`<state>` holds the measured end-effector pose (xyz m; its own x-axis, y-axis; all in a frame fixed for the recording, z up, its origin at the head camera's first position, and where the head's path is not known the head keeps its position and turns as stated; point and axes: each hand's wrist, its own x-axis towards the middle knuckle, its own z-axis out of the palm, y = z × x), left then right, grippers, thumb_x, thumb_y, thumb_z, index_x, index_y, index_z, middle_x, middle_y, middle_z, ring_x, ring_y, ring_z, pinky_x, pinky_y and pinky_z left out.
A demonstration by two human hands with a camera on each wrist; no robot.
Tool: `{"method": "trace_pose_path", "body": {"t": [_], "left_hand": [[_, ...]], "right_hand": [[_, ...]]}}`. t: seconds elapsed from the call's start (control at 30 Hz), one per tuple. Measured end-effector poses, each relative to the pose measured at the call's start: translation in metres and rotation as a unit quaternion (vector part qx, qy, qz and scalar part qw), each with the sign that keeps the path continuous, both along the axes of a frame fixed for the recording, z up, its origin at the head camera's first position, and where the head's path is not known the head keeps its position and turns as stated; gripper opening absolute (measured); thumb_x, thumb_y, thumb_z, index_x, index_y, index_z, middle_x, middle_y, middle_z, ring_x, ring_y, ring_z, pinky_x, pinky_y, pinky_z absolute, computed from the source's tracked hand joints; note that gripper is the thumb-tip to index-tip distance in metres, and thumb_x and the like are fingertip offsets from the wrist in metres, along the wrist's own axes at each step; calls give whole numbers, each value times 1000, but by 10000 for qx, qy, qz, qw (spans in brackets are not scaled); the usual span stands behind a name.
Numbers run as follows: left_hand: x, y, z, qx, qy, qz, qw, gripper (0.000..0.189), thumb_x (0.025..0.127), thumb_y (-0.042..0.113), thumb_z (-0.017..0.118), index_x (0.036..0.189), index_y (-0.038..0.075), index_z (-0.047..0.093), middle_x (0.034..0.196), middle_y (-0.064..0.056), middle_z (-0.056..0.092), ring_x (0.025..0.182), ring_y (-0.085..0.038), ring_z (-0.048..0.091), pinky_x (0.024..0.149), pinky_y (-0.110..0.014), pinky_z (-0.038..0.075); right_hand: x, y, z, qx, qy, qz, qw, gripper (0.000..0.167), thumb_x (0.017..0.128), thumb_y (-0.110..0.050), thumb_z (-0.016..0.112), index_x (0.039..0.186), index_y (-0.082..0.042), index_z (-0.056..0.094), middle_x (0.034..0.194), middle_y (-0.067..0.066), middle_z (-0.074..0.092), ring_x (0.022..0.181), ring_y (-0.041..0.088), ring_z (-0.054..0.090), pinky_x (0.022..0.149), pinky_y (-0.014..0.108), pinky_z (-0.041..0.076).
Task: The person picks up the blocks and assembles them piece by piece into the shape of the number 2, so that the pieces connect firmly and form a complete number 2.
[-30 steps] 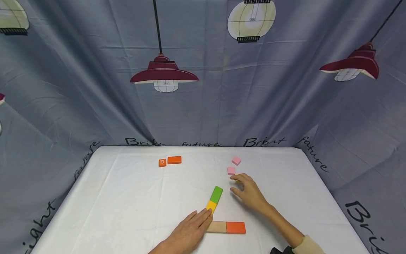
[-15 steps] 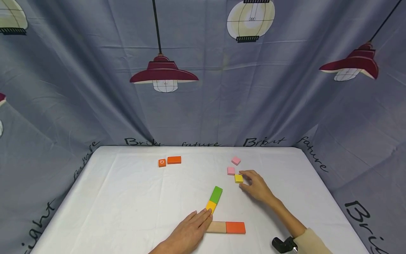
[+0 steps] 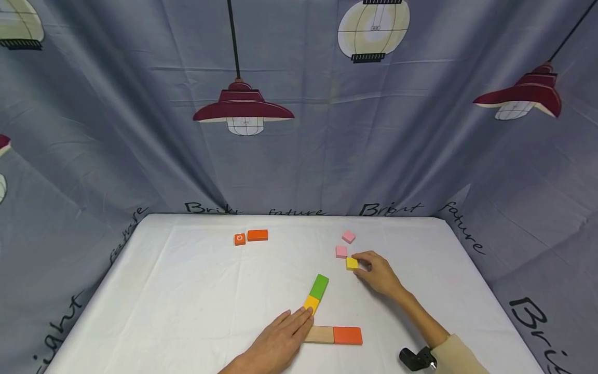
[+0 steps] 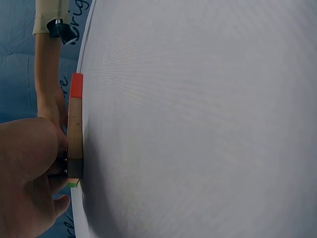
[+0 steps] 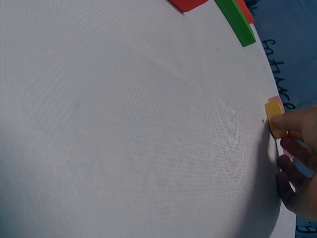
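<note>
My right hand (image 3: 379,275) pinches a small yellow block (image 3: 352,264) between thumb and fingers. In the right wrist view the thumb lies against that yellow block (image 5: 274,118). Two pink blocks (image 3: 341,252) sit just beyond it. My left hand (image 3: 279,336) lies with fingers extended over a row of blocks, fingertips on a yellow-orange block (image 3: 310,303) that adjoins a green block (image 3: 320,286). Beside the left fingers, a tan wooden block (image 3: 321,334) meets an orange-red block (image 3: 348,335) end to end. The left hand hides part of this arrangement.
Toward the back left of the white-covered table (image 3: 187,291) lie an orange block (image 3: 258,235) and an orange cube (image 3: 240,239) with a round white mark. A black device (image 3: 417,359) is at the right sleeve. Grey printed curtains surround the table.
My right hand has shifted slightly right, uncovering the small yellow block, and its thumb and fingers have closed on it. The left hand has stayed in place.
</note>
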<state>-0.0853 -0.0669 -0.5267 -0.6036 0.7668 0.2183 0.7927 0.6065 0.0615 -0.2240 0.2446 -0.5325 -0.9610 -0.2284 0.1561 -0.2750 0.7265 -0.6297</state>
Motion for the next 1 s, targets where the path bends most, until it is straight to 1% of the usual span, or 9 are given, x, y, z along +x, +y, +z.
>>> {"method": "trace_pose_path", "body": {"t": [0.13,0.33,0.57,0.77,0.87,1.0], "left_hand": [[0,0,0,-13,-78,10,10000,55,93,13,67,143,0,50,150,-13,47,138,-22,43,107,-39,41],[0,1,-1,-40,-42,-23,10000,54,93,12,67,143,-1,51,149,-14,47,138,-22,43,107,-38,41],[0,1,0,-174,-18,46,9998,53,96,20,64,144,1,50,150,-12,46,138,-21,43,107,-37,40],[0,1,-1,-145,56,-10,9999,53,95,19,65,142,0,51,148,-13,48,137,-22,44,106,-38,42],[0,2,-1,-139,71,-8,9999,53,95,18,66,142,0,52,148,-13,48,137,-22,44,106,-38,42],[0,2,-1,-190,58,10,9998,54,96,22,65,143,0,51,149,-13,47,138,-21,43,106,-38,41]], "right_hand": [[2,-4,-1,-8,-1,-3,10000,36,82,-1,79,118,-3,71,116,13,66,97,26,61,88,45,52],[8,-15,2,-64,59,202,9998,36,82,-4,81,117,-4,72,113,8,68,100,22,62,89,43,52],[9,-32,7,-274,188,408,9986,36,80,-3,81,116,-5,73,109,4,68,95,19,62,85,41,53],[8,-43,4,-218,229,493,9983,34,80,-3,82,113,-6,73,106,1,68,94,16,61,84,38,52],[7,-48,2,-235,219,530,9981,33,80,-5,83,112,-6,73,105,0,67,92,15,60,82,35,52],[5,-53,-1,-254,265,585,9976,33,80,-6,83,111,-6,73,104,1,67,91,15,59,80,33,52]]}}
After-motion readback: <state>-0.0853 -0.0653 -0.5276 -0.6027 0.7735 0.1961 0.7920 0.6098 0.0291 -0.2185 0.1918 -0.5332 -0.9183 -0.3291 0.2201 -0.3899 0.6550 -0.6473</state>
